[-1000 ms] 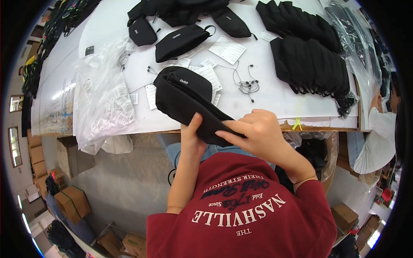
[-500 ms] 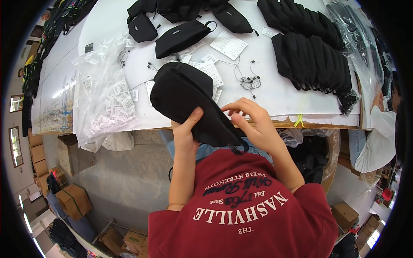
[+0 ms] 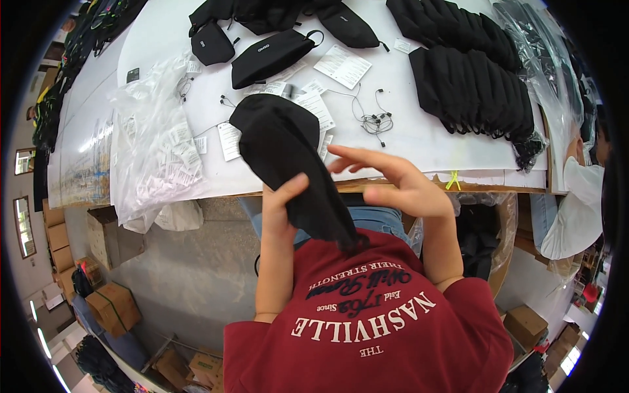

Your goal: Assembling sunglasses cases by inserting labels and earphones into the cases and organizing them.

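A black fabric pouch [image 3: 288, 157] is held over the table's front edge, tilted with its narrow end toward my shirt. My left hand [image 3: 282, 203] grips its left side, thumb across the cloth and fingers behind it. To the right of the pouch, my right hand [image 3: 396, 180] is in the air, fingers apart, holding nothing. Beyond the pouch lie white printed tags [image 3: 313, 108] and a small tangle of thin dark tag cords [image 3: 376, 121]. Another black pouch [image 3: 270, 57] with a wrist loop rests behind them.
Rows of stacked black pouches [image 3: 472, 88] cover the table's right side. A clear plastic bag of white labels [image 3: 157, 144] hangs over the front edge at left. More pouches [image 3: 347, 25] lie at the back. Cardboard boxes [image 3: 113, 308] stand on the floor.
My right hand has come away from the pouch's edge to the right, its fingers spreading. The pouch has turned a little in my left hand and its lower end has swung left.
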Action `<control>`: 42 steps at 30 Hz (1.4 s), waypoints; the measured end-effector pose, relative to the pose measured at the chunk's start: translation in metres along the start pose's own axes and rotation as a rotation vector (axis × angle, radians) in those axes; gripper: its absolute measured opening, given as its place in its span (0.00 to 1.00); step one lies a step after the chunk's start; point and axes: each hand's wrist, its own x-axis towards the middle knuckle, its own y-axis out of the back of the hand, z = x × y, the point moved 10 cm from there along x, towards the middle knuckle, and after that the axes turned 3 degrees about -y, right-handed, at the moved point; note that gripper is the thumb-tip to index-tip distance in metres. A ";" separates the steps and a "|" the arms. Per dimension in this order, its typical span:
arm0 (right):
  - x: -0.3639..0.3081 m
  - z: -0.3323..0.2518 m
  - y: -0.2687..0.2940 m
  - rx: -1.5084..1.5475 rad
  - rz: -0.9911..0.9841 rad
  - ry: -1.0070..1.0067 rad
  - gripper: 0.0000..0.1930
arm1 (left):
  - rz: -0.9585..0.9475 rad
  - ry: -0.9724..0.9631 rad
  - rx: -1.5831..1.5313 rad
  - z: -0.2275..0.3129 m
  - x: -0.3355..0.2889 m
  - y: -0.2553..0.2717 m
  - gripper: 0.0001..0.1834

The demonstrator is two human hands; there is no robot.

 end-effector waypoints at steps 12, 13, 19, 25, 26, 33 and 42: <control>-0.013 -0.051 0.035 -0.414 0.772 0.368 0.08 | -0.112 0.171 0.099 -0.022 -0.009 -0.035 0.30; -0.013 -0.052 0.034 -0.408 0.769 0.366 0.08 | -0.104 0.170 0.037 -0.023 -0.008 -0.032 0.30; -0.004 -0.053 0.003 -0.576 0.425 0.254 0.09 | 0.053 0.210 -0.196 -0.025 0.009 -0.004 0.23; -0.004 -0.042 -0.027 -0.487 0.213 0.216 0.09 | -0.030 0.130 -0.265 0.006 0.032 -0.017 0.13; -0.004 -0.039 -0.029 -0.500 0.182 0.192 0.09 | 0.068 0.081 -0.301 0.010 0.034 -0.012 0.12; -0.009 -0.067 -0.014 -0.886 0.386 0.257 0.24 | 0.192 -0.029 -0.067 0.025 0.032 0.005 0.16; 0.005 -0.058 0.002 -0.969 0.260 0.316 0.30 | -0.041 -0.160 -0.099 0.024 0.021 -0.007 0.27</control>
